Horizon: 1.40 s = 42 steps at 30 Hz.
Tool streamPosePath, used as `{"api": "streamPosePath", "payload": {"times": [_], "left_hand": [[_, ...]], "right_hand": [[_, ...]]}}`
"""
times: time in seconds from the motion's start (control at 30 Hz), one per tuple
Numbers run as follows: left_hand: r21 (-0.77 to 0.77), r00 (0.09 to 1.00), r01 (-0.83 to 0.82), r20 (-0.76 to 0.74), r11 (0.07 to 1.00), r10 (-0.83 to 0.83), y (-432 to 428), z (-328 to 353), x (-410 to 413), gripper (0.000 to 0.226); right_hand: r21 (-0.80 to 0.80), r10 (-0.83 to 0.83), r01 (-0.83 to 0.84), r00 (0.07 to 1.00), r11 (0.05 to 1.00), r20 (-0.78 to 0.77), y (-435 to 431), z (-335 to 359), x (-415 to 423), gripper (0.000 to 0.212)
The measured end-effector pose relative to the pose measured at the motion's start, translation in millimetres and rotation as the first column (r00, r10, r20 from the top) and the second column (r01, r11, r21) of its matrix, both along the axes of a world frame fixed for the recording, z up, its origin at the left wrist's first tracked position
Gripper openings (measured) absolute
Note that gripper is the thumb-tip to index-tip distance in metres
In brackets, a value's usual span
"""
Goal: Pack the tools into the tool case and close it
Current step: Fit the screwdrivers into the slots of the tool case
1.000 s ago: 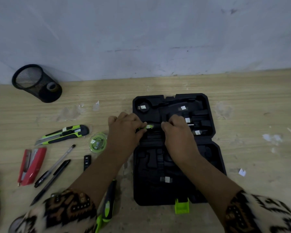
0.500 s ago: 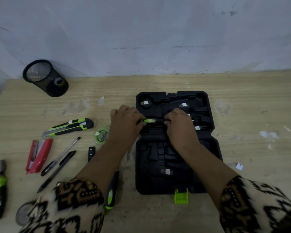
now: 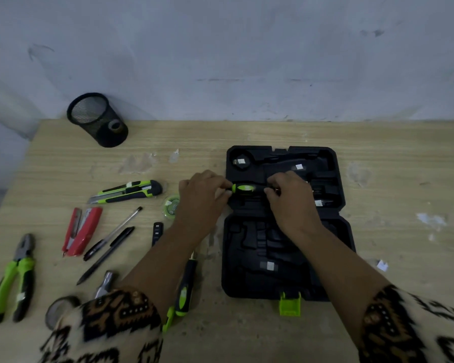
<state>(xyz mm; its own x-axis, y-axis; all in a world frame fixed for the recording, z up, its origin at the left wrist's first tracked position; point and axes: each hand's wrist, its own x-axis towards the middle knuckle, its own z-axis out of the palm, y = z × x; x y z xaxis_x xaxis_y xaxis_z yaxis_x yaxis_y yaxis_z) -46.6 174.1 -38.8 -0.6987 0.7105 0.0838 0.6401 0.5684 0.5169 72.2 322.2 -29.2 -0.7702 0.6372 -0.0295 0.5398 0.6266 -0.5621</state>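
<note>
The black tool case [image 3: 338,231] lies open on the wooden table, its green latch [image 3: 289,304] at the near edge. A black and green screwdriver [image 3: 245,188] lies crosswise over the case's far half. My left hand [image 3: 202,197] grips its handle end and my right hand [image 3: 291,197] grips its other end. Loose on the table to the left are a utility knife [image 3: 127,192], a tape measure [image 3: 171,206], pliers [image 3: 13,279], a second screwdriver [image 3: 185,289] and a hammer head [image 3: 106,281], partly hidden by my left sleeve.
A black mesh cup [image 3: 97,119] stands at the far left by the wall. A red stapler [image 3: 83,230], two pens [image 3: 110,239], a small black piece [image 3: 157,233] and a tape roll [image 3: 60,307] lie at the left. Paper scraps [image 3: 430,220] lie right of the case.
The view has swung left, showing more of the table's left side. Both hands stay on the screwdriver over the case, and more of its green handle shows between them.
</note>
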Motion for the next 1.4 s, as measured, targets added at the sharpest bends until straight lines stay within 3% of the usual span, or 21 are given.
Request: {"api": "streamPosePath", "payload": {"times": [0.13,0.33,0.47,0.67,0.8,0.87,0.97,1.07,1.3,1.4], "left_hand": [[0.113,0.997,-0.045,0.07,0.993,0.037,-29,16,1,0.013],[0.128,0.976,-0.163,0.167,0.978,0.14,-84,34,20,0.006],[0.076,0.964,-0.204,0.189,0.976,0.187,-120,31,36,0.006],[-0.053,0.922,-0.253,0.289,0.966,0.257,-160,19,58,0.008],[-0.204,0.89,-0.209,0.366,0.956,0.273,-170,13,68,0.025],[-0.279,0.92,-0.176,0.296,0.944,0.259,-168,9,75,0.037],[-0.394,0.976,-0.102,0.14,0.914,0.169,-160,3,87,0.043],[-0.49,0.985,-0.091,0.086,0.867,0.153,-149,1,92,0.039],[-0.392,0.924,-0.159,0.265,0.906,0.276,-145,16,93,0.034],[-0.308,0.896,-0.222,0.311,0.925,0.318,-146,28,97,0.033]], "right_hand": [[-0.021,0.044,-0.044,0.998,0.999,-0.033,-21,9,-4,0.017],[-0.122,0.172,-0.179,0.983,0.976,-0.067,-67,20,-4,0.019],[-0.196,0.235,-0.242,0.97,0.95,-0.057,-103,27,0,0.034],[-0.243,0.3,-0.286,0.953,0.927,0.026,-136,21,7,0.02],[-0.271,0.381,-0.336,0.915,0.902,0.131,-151,17,14,0.018],[-0.272,0.405,-0.349,0.896,0.897,0.183,-156,15,18,0.023],[-0.295,0.403,-0.331,0.886,0.896,0.23,-160,15,22,0.022],[-0.315,0.372,-0.292,0.899,0.903,0.231,-161,19,25,0.023],[-0.388,0.289,-0.195,0.936,0.901,0.201,-155,28,29,0.028],[-0.541,0.178,-0.077,0.975,0.837,0.136,-151,33,32,0.042]]}}
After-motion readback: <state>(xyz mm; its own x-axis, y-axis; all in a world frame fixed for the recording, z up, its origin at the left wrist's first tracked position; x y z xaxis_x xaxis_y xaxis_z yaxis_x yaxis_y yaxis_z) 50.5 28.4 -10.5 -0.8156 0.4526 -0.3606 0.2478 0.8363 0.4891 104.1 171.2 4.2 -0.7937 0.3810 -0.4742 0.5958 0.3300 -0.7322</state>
